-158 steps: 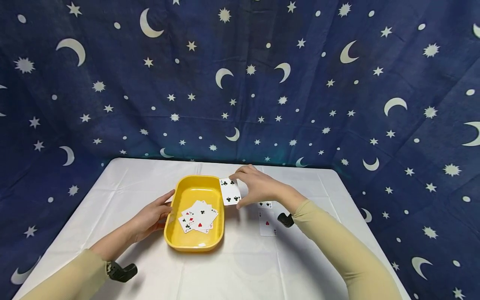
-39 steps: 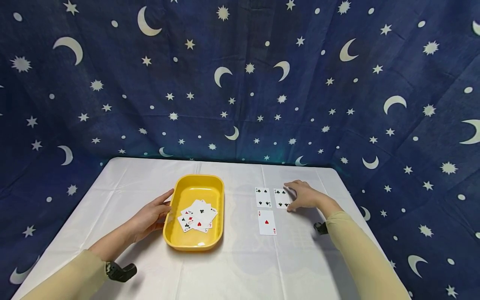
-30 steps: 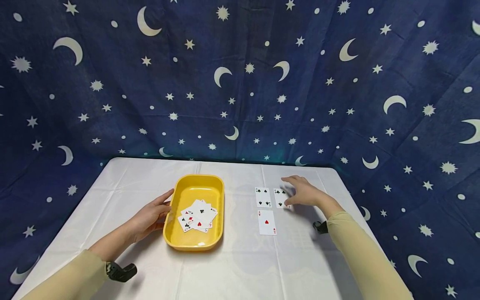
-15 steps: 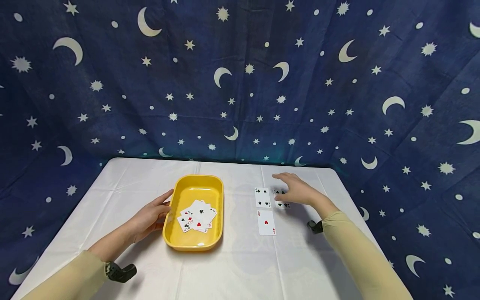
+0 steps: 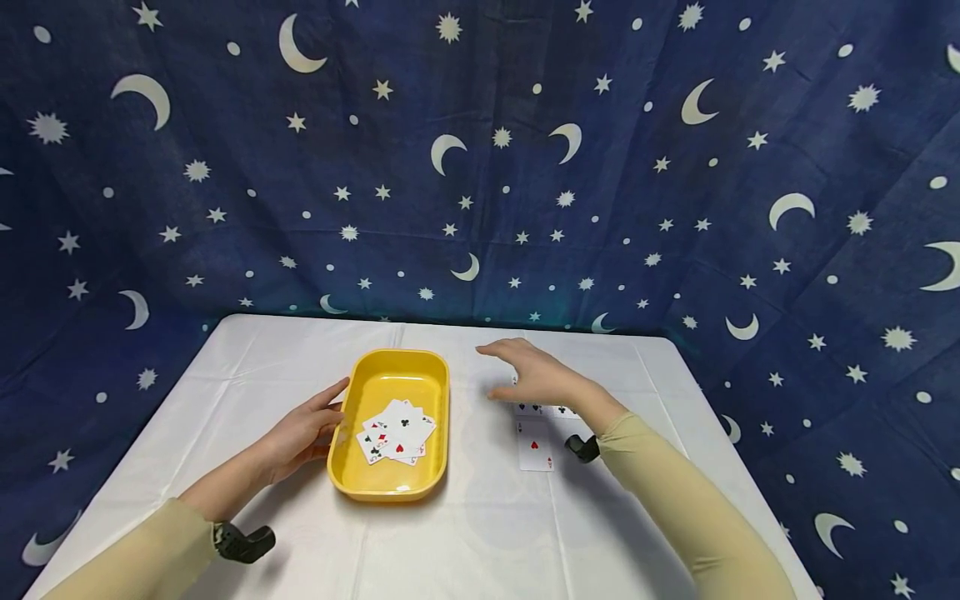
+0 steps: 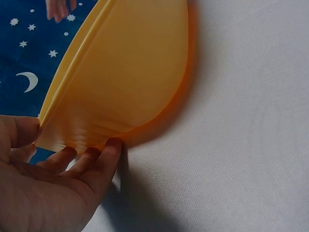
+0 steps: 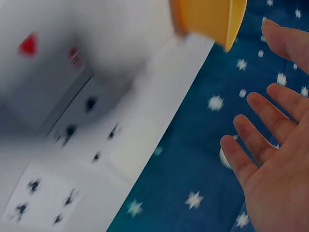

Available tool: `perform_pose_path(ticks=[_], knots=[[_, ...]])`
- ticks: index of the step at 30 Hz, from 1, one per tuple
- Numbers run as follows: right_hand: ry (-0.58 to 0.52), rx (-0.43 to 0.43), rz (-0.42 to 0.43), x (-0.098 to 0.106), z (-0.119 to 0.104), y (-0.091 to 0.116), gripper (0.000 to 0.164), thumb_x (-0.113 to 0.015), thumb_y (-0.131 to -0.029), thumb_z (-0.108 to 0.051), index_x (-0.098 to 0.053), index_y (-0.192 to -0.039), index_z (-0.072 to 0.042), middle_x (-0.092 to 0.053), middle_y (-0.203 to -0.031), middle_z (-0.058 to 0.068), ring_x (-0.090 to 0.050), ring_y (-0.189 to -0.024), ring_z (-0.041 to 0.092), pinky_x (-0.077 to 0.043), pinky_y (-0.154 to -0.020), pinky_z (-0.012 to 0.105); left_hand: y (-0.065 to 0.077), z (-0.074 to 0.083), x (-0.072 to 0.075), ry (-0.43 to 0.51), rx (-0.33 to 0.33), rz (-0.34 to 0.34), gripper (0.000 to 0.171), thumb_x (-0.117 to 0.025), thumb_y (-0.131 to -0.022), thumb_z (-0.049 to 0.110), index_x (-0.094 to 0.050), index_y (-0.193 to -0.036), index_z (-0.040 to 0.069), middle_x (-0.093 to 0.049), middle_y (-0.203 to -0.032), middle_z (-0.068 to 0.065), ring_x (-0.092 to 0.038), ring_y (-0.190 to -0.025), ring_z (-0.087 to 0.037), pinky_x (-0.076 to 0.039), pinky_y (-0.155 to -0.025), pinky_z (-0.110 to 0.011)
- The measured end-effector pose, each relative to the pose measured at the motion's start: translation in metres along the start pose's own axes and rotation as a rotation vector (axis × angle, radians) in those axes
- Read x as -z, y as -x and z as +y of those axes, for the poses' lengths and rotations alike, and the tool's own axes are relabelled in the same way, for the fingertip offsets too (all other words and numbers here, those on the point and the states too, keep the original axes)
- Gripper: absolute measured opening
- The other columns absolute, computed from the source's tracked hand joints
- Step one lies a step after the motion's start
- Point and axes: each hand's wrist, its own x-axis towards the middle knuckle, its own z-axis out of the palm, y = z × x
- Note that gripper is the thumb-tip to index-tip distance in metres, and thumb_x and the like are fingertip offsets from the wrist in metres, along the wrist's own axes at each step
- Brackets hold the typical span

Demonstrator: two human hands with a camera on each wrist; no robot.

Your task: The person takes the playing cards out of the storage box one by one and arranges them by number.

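My left hand (image 5: 300, 437) holds the left side of a yellow tray (image 5: 390, 492). In the left wrist view its fingers (image 6: 99, 166) lie against the outer wall of the tray (image 6: 130, 72), with one digit at the rim. Inside the tray is a loose pile of playing cards (image 5: 397, 433), an ace of clubs uppermost. My right hand (image 5: 543, 379) hovers between the tray and the dealt cards, fingers spread and holding nothing. It partly covers a four of spades (image 5: 528, 410) and a four of clubs (image 7: 43, 200). An ace of hearts (image 5: 534, 446) lies in front of them.
A white cloth (image 5: 480, 542) covers the table, its far edge meeting a dark blue curtain (image 5: 480, 167) printed with moons and stars. Dark wrist cameras sit on the left wrist (image 5: 243, 543) and the right wrist (image 5: 582, 448).
The right hand brought the four of clubs from beside the tray, laid it right of the four of spades and let go. It has since moved back left. The left hand stays put.
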Motion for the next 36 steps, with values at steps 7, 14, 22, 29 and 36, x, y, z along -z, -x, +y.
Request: perform_pose_path(ticks=[7,14,22,29,36], knots=[[0.007,0.100,-0.066,-0.011,-0.036,-0.029,0.074,-0.076,-0.088,-0.041,-0.048,-0.154,-0.023,-0.047,-0.154,-0.007,-0.036,-0.143,0.017,-0.034,-0.116,0.044,0.000,0.000,0.001,-0.003,0.003,0.010,0.070,-0.045,-0.106,0.015,-0.012,-0.167,0.025,-0.028,-0.163,-0.024,-0.051,-0.133,-0.037,-0.053,-0.097,-0.044],[0.097,0.199,-0.151,-0.023,-0.063,-0.051,0.076,-0.077,-0.085,-0.040,-0.050,-0.153,-0.020,-0.049,-0.152,-0.005,-0.038,-0.143,0.017,-0.029,-0.119,0.037,0.000,-0.001,0.001,0.001,0.001,0.009,0.070,-0.045,-0.106,0.014,-0.012,-0.167,0.025,-0.028,-0.163,-0.024,-0.050,-0.134,-0.037,-0.053,-0.097,-0.045],[0.208,0.245,-0.277,-0.040,-0.077,-0.074,0.082,-0.083,-0.082,-0.034,-0.048,-0.154,-0.018,-0.046,-0.155,-0.003,-0.036,-0.145,0.015,-0.026,-0.120,0.033,0.000,-0.002,0.001,0.010,0.001,0.004,0.070,-0.045,-0.105,0.014,-0.012,-0.167,0.024,-0.028,-0.163,-0.025,-0.051,-0.133,-0.037,-0.053,-0.097,-0.045],[0.320,0.258,-0.378,-0.053,-0.089,-0.087,0.087,-0.087,-0.080,-0.032,-0.046,-0.155,-0.019,-0.045,-0.157,-0.002,-0.032,-0.148,0.021,-0.024,-0.121,0.035,0.000,-0.003,0.001,0.013,-0.004,-0.001,0.070,-0.044,-0.105,0.014,-0.011,-0.167,0.023,-0.028,-0.162,-0.027,-0.054,-0.129,-0.037,-0.054,-0.096,-0.046],[0.406,0.252,-0.396,-0.063,-0.089,-0.093,0.090,-0.089,-0.079,-0.033,-0.045,-0.156,-0.022,-0.043,-0.158,-0.005,-0.032,-0.147,0.019,-0.025,-0.120,0.031,-0.001,-0.002,0.000,0.016,-0.008,-0.007,0.070,-0.044,-0.106,0.014,-0.010,-0.167,0.024,-0.028,-0.162,-0.026,-0.052,-0.132,-0.039,-0.053,-0.097,-0.047]])
